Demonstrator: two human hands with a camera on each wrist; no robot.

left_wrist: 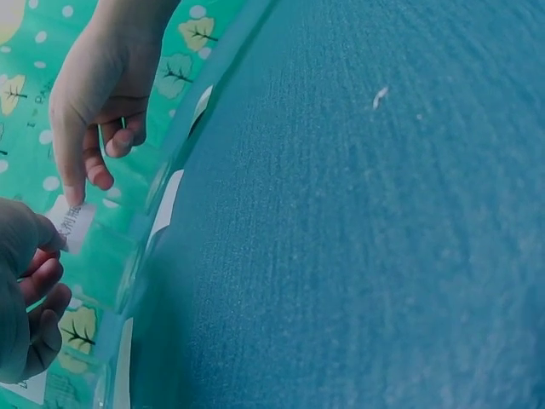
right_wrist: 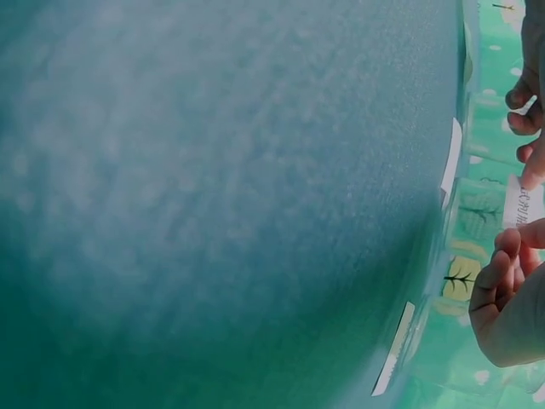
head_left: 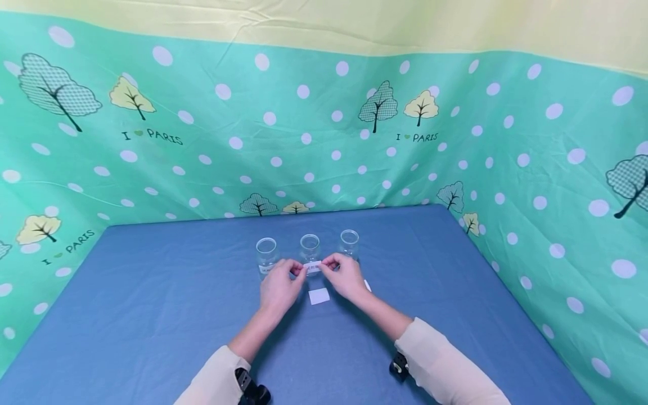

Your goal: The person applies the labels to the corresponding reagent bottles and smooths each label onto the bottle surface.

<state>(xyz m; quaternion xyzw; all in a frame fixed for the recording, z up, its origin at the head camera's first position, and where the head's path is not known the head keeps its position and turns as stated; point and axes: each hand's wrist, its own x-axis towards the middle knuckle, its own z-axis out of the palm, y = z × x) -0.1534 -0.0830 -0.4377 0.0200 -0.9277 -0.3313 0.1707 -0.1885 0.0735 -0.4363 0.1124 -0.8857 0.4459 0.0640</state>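
Holding a small white label (head_left: 312,267) between my two hands, I have one end of it on each side. My left hand (head_left: 282,284) pinches the left end with its thumb and finger, and my right hand (head_left: 346,275) pinches the right end the same way. The label has dark writing on it, and it is right in front of the middle jar (head_left: 310,247). I cannot tell if it touches the glass.

Three clear glass jars stand in a row on the blue counter (head_left: 152,292), with their round tops facing up. The left jar (head_left: 266,252) is just past my left hand, and a white label with writing (head_left: 262,270) shows low on its front, partly behind my hand. The right jar (head_left: 349,241) is just past my right hand, which hides its lower part.

A white piece of paper (head_left: 319,296) lies flat on the counter, nearer to me than the middle jar and between my wrists. Another bit of white paper (head_left: 367,286) peeks out beside my right wrist.

I wear pale sleeves (head_left: 445,360), and a little black camera (head_left: 253,388) is by my left wrist. Behind the counter hangs a green cloth (head_left: 283,140) with white dots and trees.
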